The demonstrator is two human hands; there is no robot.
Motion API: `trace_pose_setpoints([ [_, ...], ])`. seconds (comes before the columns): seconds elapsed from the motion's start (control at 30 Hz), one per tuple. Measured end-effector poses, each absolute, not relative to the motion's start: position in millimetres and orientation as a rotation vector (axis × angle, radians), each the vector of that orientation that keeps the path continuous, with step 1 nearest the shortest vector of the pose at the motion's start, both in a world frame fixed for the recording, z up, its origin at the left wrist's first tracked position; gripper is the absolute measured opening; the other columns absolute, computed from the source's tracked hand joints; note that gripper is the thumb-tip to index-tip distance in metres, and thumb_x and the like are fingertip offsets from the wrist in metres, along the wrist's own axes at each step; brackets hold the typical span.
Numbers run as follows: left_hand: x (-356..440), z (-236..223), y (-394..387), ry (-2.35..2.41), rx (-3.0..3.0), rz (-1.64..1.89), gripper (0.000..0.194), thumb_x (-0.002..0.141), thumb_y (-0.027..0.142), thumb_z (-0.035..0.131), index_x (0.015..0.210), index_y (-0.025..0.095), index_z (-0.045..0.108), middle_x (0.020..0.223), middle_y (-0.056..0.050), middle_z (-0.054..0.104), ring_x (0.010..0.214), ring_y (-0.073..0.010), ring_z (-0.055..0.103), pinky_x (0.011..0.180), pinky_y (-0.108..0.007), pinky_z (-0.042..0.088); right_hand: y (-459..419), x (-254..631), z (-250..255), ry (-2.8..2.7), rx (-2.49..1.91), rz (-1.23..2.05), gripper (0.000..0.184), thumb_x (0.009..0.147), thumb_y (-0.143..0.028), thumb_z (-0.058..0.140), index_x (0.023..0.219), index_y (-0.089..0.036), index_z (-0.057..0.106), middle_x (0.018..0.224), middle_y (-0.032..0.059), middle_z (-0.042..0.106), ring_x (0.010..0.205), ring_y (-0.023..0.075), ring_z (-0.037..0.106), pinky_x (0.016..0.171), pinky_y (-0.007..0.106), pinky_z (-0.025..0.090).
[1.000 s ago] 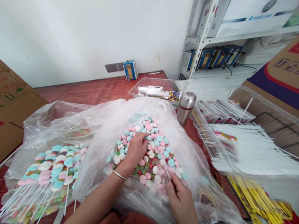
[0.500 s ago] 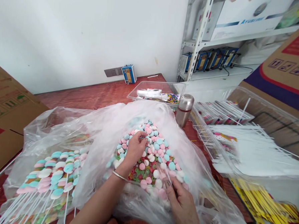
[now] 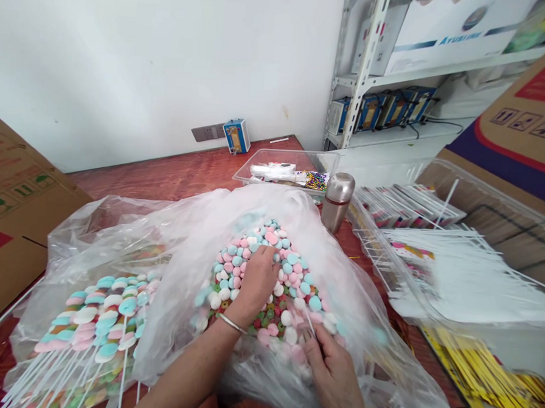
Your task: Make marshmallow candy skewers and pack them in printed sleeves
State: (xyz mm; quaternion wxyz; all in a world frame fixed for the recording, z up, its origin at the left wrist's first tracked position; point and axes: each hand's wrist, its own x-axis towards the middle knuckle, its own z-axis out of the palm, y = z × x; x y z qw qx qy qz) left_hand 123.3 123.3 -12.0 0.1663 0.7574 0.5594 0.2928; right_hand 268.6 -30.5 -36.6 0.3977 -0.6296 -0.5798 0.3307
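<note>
Pink, blue and white round candies [image 3: 292, 261] lie heaped in an opened clear plastic bag [image 3: 177, 272], with red and green ring-shaped gummies [image 3: 266, 316] among them. My left hand [image 3: 260, 279], a bangle at its wrist, reaches into the heap. Its fingers are bent together against the candies, their tips partly hidden, and I cannot make out what is between them. At the near right of the bag my right hand [image 3: 335, 362] pinches a thin white stick [image 3: 310, 325], which points up and away from me.
Finished candy skewers [image 3: 104, 317] on white sticks lie on plastic at the left. A steel flask [image 3: 337, 201] stands behind the bag. Right of it, a clear bin [image 3: 400, 290] holds many white sticks [image 3: 479, 269]. Cardboard boxes [image 3: 20, 215] flank both sides; yellow strips [image 3: 474, 367] lie lower right.
My left hand has moved right and slightly nearer over the candies, turning its back up. My right hand keeps its hold on the stick, nearly in place.
</note>
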Motion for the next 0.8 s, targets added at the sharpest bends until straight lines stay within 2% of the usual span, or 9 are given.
trace_pose_setpoints([
  [0.13, 123, -11, 128, 1.599, 2.082, 0.877, 0.028, 0.078, 0.006, 0.055, 0.101, 0.018, 0.065, 0.096, -0.007, 0.067, 0.090, -0.0224, 0.061, 0.084, -0.038, 0.048, -32, 266, -31, -1.434, -1.683, 0.773, 0.051, 0.097, -0.048, 0.033, 0.123, -0.015, 0.061, 0.107, 0.0122, 0.075, 0.086, 0.0230, 0.072, 0.070, 0.028, 0.056],
  [0.2, 119, -6, 125, 1.587, 1.986, 0.924, 0.028, 0.079, 0.011, 0.057, 0.105, 0.018, 0.064, 0.090, -0.005, 0.068, 0.081, -0.0193, 0.063, 0.078, -0.035, 0.050, -31, 264, -23, -1.444, -1.725, 0.714, 0.049, 0.100, -0.043, 0.030, 0.134, -0.017, 0.054, 0.116, 0.0114, 0.072, 0.092, 0.0225, 0.073, 0.070, 0.028, 0.056],
  [0.27, 113, 1, 117, 1.460, 1.731, 1.008, 0.026, 0.081, 0.019, 0.060, 0.107, 0.018, 0.063, 0.087, -0.004, 0.068, 0.075, -0.0165, 0.063, 0.072, -0.031, 0.052, -28, 262, -11, -1.531, -1.761, 0.637, 0.048, 0.100, -0.039, 0.026, 0.138, -0.020, 0.050, 0.113, 0.0104, 0.074, 0.089, 0.0235, 0.074, 0.067, 0.029, 0.056],
  [0.37, 105, 11, 98, 1.164, 1.253, 1.096, 0.029, 0.080, 0.031, 0.065, 0.105, 0.017, 0.062, 0.090, -0.005, 0.069, 0.078, -0.0160, 0.066, 0.070, -0.028, 0.054, -21, 259, 7, -1.749, -1.778, 0.536, 0.047, 0.099, -0.039, 0.026, 0.127, -0.022, 0.059, 0.090, 0.0087, 0.078, 0.073, 0.0265, 0.075, 0.059, 0.032, 0.052],
  [0.43, 100, 17, 86, 1.072, 1.100, 1.113, 0.032, 0.079, 0.034, 0.069, 0.105, 0.016, 0.062, 0.092, -0.005, 0.069, 0.079, -0.0160, 0.067, 0.073, -0.029, 0.055, -17, 256, 18, -1.852, -1.741, 0.553, 0.044, 0.099, -0.036, 0.026, 0.115, -0.022, 0.064, 0.082, 0.0077, 0.077, 0.067, 0.0261, 0.073, 0.055, 0.031, 0.049],
  [0.6, 94, 23, 71, 1.044, 1.081, 1.161, 0.032, 0.077, 0.031, 0.073, 0.103, 0.016, 0.064, 0.085, -0.002, 0.069, 0.073, -0.0120, 0.065, 0.072, -0.025, 0.053, -13, 246, 30, -1.893, -1.593, 0.825, 0.037, 0.099, -0.032, 0.026, 0.092, -0.023, 0.061, 0.081, 0.0054, 0.072, 0.073, 0.0223, 0.068, 0.066, 0.029, 0.048],
  [0.8, 92, 20, 70, 1.019, 1.077, 1.136, 0.032, 0.076, 0.028, 0.073, 0.104, 0.015, 0.063, 0.085, -0.003, 0.069, 0.076, -0.0125, 0.065, 0.072, -0.024, 0.051, -12, 241, 32, -1.739, -1.551, 1.006, 0.035, 0.099, -0.035, 0.026, 0.090, -0.022, 0.058, 0.086, 0.0052, 0.068, 0.081, 0.0217, 0.064, 0.078, 0.031, 0.048],
])
